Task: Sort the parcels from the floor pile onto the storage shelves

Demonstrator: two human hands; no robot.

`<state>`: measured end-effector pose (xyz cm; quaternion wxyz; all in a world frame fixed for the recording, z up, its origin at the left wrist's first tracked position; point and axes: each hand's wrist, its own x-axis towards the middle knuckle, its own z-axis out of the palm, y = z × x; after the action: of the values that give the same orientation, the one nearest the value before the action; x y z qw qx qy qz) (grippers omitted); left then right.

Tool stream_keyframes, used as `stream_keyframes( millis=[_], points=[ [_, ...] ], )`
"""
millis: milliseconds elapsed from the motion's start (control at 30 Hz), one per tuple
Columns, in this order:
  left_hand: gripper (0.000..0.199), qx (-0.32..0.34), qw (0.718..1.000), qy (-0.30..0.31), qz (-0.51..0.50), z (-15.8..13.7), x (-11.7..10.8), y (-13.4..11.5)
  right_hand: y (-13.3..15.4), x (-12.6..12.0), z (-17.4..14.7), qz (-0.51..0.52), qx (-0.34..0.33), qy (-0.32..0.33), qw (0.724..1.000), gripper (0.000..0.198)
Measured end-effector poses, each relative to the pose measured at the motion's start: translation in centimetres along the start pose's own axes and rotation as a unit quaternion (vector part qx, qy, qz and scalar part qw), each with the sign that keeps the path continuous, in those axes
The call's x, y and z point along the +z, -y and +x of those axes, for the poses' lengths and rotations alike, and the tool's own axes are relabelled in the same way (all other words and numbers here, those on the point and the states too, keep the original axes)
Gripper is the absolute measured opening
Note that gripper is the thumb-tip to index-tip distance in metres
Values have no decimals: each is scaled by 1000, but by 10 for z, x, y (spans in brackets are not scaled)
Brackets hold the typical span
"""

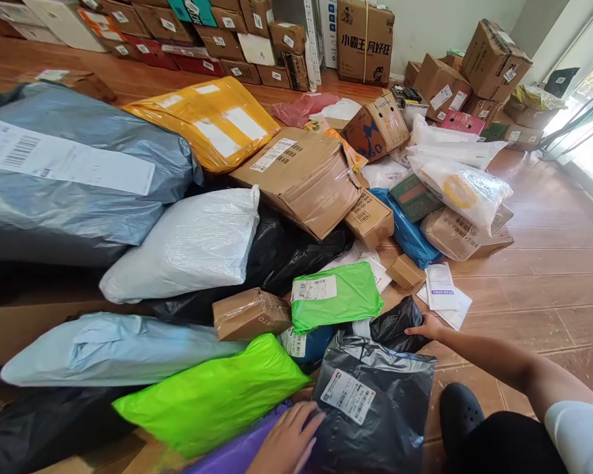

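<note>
Small black parcel [393,321] lies at the near right side of the heap on the wooden floor [548,289], just beyond the large dark grey parcel [393,408]; from my remote seat I see my right hand [427,327] clamped on its right end; my left hand [285,440], well apart from the other, has its fingers extended over the purple parcel [237,441] and the dark grey parcel's left edge; I cannot tell whether it presses on either; beyond the black film I see a little brown box [406,272] and white papers [442,289]; the labelled green parcel [348,299] lies to the left.
</note>
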<state>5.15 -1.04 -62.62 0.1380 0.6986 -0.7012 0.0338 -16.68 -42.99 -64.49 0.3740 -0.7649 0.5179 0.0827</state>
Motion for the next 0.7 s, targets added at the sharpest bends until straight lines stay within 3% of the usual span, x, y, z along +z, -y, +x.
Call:
stream_keyframes(
  millis=[100,233,333,433,500,633,700],
  points=[
    [53,12,999,41,-15,31,16,-2,17,-4,-13,19,-56,13,998,67],
    [74,-15,990,126,-64,91,19,-6,31,-11,-52,-12,-272,19,962,57],
    [57,-51,951,235,-194,132,17,-10,16,-25,-72,11,-334,14,943,51],
    [35,-116,895,290,-317,157,22,-14,-19,-41,-71,108,-229,-44,967,56],
    [40,-182,888,272,-323,164,30,-15,-44,-50,-62,199,-110,-106,968,62],
    [53,-269,914,212,-218,165,43,-18,-77,-61,-38,411,63,-153,896,56],
    [52,-335,900,202,-191,162,48,-23,-85,-63,-27,429,111,-159,882,48]
  ],
)
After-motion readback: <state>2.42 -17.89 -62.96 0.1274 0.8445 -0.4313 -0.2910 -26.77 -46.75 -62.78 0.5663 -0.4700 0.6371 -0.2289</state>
